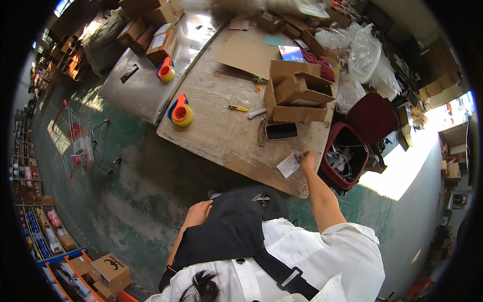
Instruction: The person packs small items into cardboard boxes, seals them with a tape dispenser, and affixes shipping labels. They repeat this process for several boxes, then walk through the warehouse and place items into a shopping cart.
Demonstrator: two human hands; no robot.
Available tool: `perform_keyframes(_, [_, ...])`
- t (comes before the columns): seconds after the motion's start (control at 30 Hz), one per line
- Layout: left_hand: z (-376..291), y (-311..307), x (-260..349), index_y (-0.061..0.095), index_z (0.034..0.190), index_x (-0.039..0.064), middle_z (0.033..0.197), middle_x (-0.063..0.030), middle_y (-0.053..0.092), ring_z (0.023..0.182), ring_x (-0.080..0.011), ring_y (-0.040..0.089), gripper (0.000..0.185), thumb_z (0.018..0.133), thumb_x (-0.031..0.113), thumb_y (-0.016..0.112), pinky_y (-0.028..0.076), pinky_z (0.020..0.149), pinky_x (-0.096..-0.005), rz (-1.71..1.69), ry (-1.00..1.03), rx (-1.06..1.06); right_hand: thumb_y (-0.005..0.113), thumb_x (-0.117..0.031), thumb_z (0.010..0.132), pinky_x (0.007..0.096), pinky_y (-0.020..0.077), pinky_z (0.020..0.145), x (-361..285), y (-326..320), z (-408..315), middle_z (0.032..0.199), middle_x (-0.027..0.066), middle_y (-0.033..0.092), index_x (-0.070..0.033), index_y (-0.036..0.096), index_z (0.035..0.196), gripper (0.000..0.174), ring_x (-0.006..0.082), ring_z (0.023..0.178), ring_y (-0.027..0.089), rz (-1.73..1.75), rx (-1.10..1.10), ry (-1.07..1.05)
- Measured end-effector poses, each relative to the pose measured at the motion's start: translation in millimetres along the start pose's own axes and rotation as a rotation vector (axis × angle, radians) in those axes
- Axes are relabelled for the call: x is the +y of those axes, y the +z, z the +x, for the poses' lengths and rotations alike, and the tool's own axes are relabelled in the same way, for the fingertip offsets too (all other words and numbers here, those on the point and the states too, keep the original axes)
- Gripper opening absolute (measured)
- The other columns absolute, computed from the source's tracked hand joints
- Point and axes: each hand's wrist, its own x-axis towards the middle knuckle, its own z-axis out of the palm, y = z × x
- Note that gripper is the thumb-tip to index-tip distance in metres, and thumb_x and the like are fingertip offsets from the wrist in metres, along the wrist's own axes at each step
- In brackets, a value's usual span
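Observation:
My right hand [307, 160] holds the upper right edge of a small clear packet with a white printed label [289, 165], at the near right corner of the wooden table [211, 139]. My left hand [200, 212] rests against the side of my black apron [226, 226]; its fingertips are partly hidden, and nothing shows in it. Beyond the packet lies a smartphone [282, 131], with a beaded string [261, 132] along its left side. An open cardboard box [298, 114] with a smaller box inside stands behind the phone. A yellow utility knife [238, 108] lies left of it.
Two tape dispensers [182, 113] [165, 71] stand to the left, the farther on a metal tabletop [143, 87]. A red lidded bin [349, 181], its lid raised, holds scraps beside the table's right edge. A shopping cart [77, 143] is on the floor at left.

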Motion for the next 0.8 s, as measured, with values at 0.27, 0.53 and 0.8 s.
perform_keyframes(0.27, [-60,-83,-156,0.068,0.128,0.006,0.126,-0.0153,0.07,0.119,-0.0346,0.065,0.037,0.103,0.031,0.058,0.051,0.102,-0.0439,-0.031,-0.265,0.16,0.079,-0.017,0.087,0.0438,0.0545,0.083,-272,-34,-126,0.102,0.022,0.066,-0.002,0.059,0.111,0.034,0.0367,0.093,0.069,-0.022,-0.325,-0.457])
perform_keyframes(0.53, [-66,-153,-253,0.066,0.132,0.008,0.13,-0.0119,0.068,0.125,-0.032,0.061,0.039,0.103,0.032,0.059,0.043,0.109,-0.0482,-0.075,-0.243,0.109,0.074,-0.02,0.095,0.0284,0.0561,0.061,-662,-84,-250,0.1,0.0127,0.062,0.001,0.053,0.135,0.05,0.0174,0.08,0.069,1.926,-2.019,-0.102])
perform_keyframes(0.8, [-32,-221,-337,0.066,0.13,0.008,0.126,-0.014,0.07,0.119,-0.0343,0.065,0.036,0.103,0.03,0.058,0.049,0.104,-0.0492,-0.069,-0.392,0.253,0.076,0.005,0.087,0.0258,0.0574,0.067,-844,-27,-238,0.111,0.0132,0.065,-0.002,0.056,0.14,0.058,0.0186,0.08,0.07,0.939,-0.958,-1.072])
